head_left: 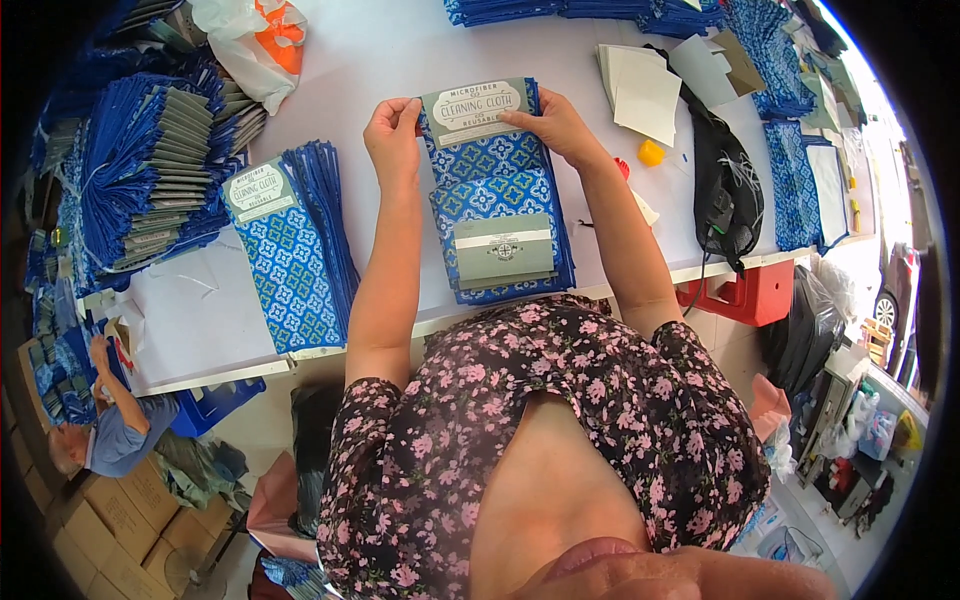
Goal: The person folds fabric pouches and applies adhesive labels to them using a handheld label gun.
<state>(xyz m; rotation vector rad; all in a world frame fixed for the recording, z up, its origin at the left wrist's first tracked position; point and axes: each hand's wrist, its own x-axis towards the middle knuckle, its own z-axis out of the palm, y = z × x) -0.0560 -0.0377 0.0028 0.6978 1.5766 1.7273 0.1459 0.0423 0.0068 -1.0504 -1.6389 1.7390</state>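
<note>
White table (335, 95); big pile of blue cloths (115, 175) far L, smaller stack of cloths (275, 265) just L of the L arm. Patterned cloth (490, 195) mid-table in front of person, btwn hands, w/ grey label (475, 135) across its top. R hand (560, 125) partly curled, gripping R edge, thumb on label, fingers mostly hidden. L hand (395, 130) nearly closed, pinching top L corner. Small yellow cap (651, 152) to R.

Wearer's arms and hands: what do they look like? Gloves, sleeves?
Left hand and right hand ungloved; forearms bare, no watch or bracelet visible. Short black sleeves with a pink floral print.
</note>
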